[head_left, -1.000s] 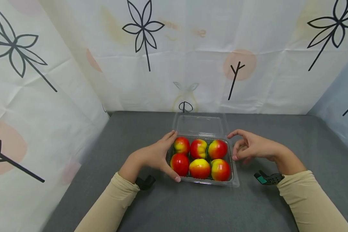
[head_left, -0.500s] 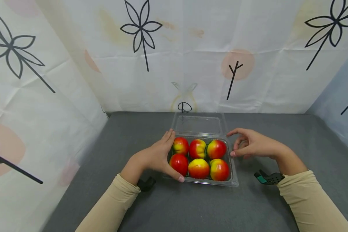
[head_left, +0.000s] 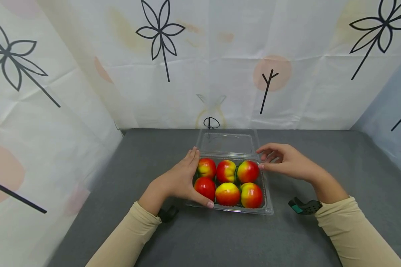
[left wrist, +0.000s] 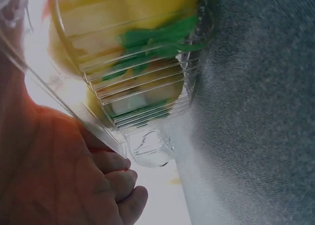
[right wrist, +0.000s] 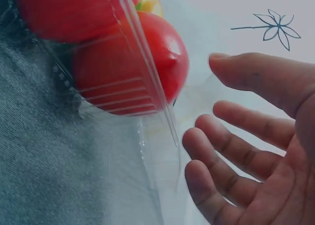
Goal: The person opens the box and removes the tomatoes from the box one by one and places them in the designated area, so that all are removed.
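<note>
A clear plastic clamshell box (head_left: 266, 200) stands with several red-and-yellow, peach-like fruits (head_left: 251, 195) in two rows. Its lid (head_left: 228, 142) lies folded back toward the rear wall. Along the box's left side rests my left hand (head_left: 178, 180), fingers fairly straight at the back-left rim and thumb across the front-left corner. The left wrist view shows its fingertips (left wrist: 129, 178) right at the rim, with green leaves (left wrist: 152, 43) under the fruits behind the ribbed wall. My right hand (head_left: 285, 160) hovers by the back-right corner; the right wrist view shows nothing between its loosely bent fingers (right wrist: 199, 148).
The box stands on a dark grey cloth-covered table (head_left: 214, 241). Behind it hangs a white curtain (head_left: 220, 74) with leaf prints, which continues along the left side. A dark wrist strap (head_left: 305, 206) circles the right wrist, near a beige sleeve (head_left: 357, 230).
My right hand has moved up and left, from the box's right side toward its back-right corner. My left thumb has slid slightly right along the front edge. Box and fruits keep their places.
</note>
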{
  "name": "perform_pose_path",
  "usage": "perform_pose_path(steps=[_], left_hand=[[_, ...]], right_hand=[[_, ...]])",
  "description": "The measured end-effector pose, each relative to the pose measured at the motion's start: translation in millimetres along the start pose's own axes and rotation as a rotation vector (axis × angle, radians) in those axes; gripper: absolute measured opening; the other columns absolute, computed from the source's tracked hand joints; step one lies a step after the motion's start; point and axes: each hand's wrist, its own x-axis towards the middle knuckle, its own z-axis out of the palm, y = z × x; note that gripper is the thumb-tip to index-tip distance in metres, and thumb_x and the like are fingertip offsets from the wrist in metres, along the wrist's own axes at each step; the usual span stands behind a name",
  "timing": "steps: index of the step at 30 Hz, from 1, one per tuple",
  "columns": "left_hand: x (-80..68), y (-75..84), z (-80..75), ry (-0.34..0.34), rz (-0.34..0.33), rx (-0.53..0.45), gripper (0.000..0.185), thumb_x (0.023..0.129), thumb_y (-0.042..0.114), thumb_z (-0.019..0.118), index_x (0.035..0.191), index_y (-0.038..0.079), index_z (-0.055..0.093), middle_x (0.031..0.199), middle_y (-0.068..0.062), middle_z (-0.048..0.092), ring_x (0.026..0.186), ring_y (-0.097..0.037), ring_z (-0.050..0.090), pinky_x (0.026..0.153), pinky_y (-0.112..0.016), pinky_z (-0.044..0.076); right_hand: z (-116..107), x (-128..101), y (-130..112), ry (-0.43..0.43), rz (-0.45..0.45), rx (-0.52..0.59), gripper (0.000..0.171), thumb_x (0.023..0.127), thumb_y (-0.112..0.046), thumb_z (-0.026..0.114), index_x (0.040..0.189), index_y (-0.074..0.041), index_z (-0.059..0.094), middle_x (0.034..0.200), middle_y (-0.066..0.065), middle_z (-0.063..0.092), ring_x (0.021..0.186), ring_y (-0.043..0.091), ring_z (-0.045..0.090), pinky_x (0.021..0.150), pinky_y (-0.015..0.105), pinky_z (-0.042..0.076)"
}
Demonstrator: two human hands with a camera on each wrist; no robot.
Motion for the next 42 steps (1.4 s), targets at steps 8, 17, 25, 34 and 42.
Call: perform_pose_path(steps=[8, 17, 25, 34, 42], left_hand=[[-2.6, -1.4, 2.6, 0.030, -0.007, 0.042, 0.151, 0.067, 0.083, 0.079, 0.171, 0.007, 0.002, 0.181, -0.012, -0.003, 0.168, -0.033, -0.001, 0.131, -0.056, 0.024], [-3.8, -2.6, 5.3, 0.038, 0.001, 0.072, 0.151, 0.067, 0.087, 0.076, 0.171, 0.006, 0.001, 0.181, -0.013, -0.003, 0.168, -0.033, -0.002, 0.133, -0.054, 0.018], [-5.1, 0.2, 4.5, 0.035, -0.018, 0.091, 0.152, 0.067, 0.088, 0.075, 0.171, 0.006, -0.001, 0.180, -0.012, -0.006, 0.168, -0.033, -0.004, 0.134, -0.053, 0.016], [-4.2, 0.0, 7.5, 0.052, -0.025, 0.109, 0.152, 0.067, 0.090, 0.072, 0.171, 0.008, -0.003, 0.180, -0.011, -0.007, 0.168, -0.032, -0.005, 0.135, -0.052, 0.014], [-2.4, -1.3, 10.2, 0.057, -0.023, 0.124, 0.153, 0.067, 0.092, 0.070, 0.171, 0.007, -0.002, 0.180, -0.012, -0.007, 0.168, -0.032, -0.006, 0.135, -0.052, 0.014]], right_hand=[[6, 1, -4, 0.027, -0.019, -0.017, 0.038, 0.098, -0.018, 0.078, 0.133, -0.005, 0.069, 0.117, 0.009, 0.071, 0.103, 0.021, 0.067, 0.086, 0.030, 0.060], [11, 2, -4, 0.039, -0.051, -0.021, 0.034, 0.099, -0.017, 0.077, 0.131, -0.009, 0.070, 0.122, 0.008, 0.073, 0.103, 0.019, 0.066, 0.086, 0.029, 0.059], [14, 2, -5, 0.040, -0.066, -0.032, 0.033, 0.099, -0.017, 0.077, 0.130, -0.008, 0.071, 0.123, 0.008, 0.074, 0.105, 0.021, 0.066, 0.088, 0.030, 0.059], [18, 5, -6, 0.043, -0.073, -0.072, 0.035, 0.097, -0.019, 0.080, 0.129, -0.008, 0.072, 0.123, 0.006, 0.074, 0.108, 0.024, 0.066, 0.089, 0.031, 0.059], [22, 7, -5, 0.044, -0.067, -0.097, 0.037, 0.096, -0.020, 0.081, 0.130, -0.009, 0.072, 0.126, 0.007, 0.073, 0.110, 0.024, 0.065, 0.094, 0.045, 0.058]])
